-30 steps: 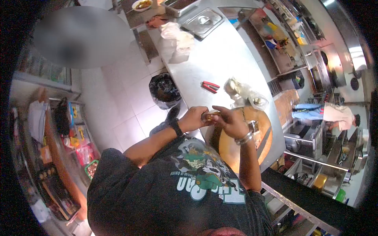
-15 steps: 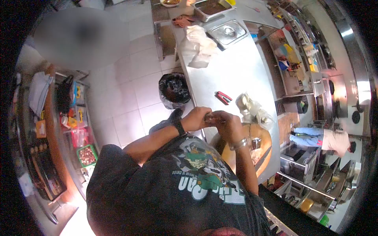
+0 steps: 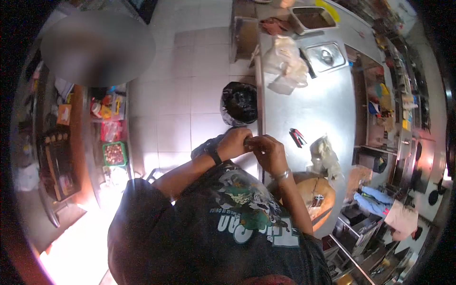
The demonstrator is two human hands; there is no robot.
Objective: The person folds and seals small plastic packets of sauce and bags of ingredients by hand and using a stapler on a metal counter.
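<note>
My left hand (image 3: 234, 144), with a black watch at the wrist, and my right hand (image 3: 269, 153), with a silver band, meet in front of my chest by the steel table's edge. Fingers of both are closed on a small dark thing (image 3: 247, 141), mostly hidden and too small to name. A red-handled tool (image 3: 298, 137) lies on the table beyond my right hand. Near my right forearm are a crumpled clear plastic bag (image 3: 325, 157) and a round wooden board (image 3: 327, 209) with a small dark packet-like item on it.
A bin with a black liner (image 3: 240, 105) stands on the floor against the steel table (image 3: 308, 109). Farther along the table are another plastic bag (image 3: 286, 64), a steel lid (image 3: 327, 56) and a steel pan (image 3: 313, 18). A person (image 3: 401, 220) is at the right.
The view has turned, so the table and bin appear farther right. My hands stay together; less of the dark thing shows between them.
</note>
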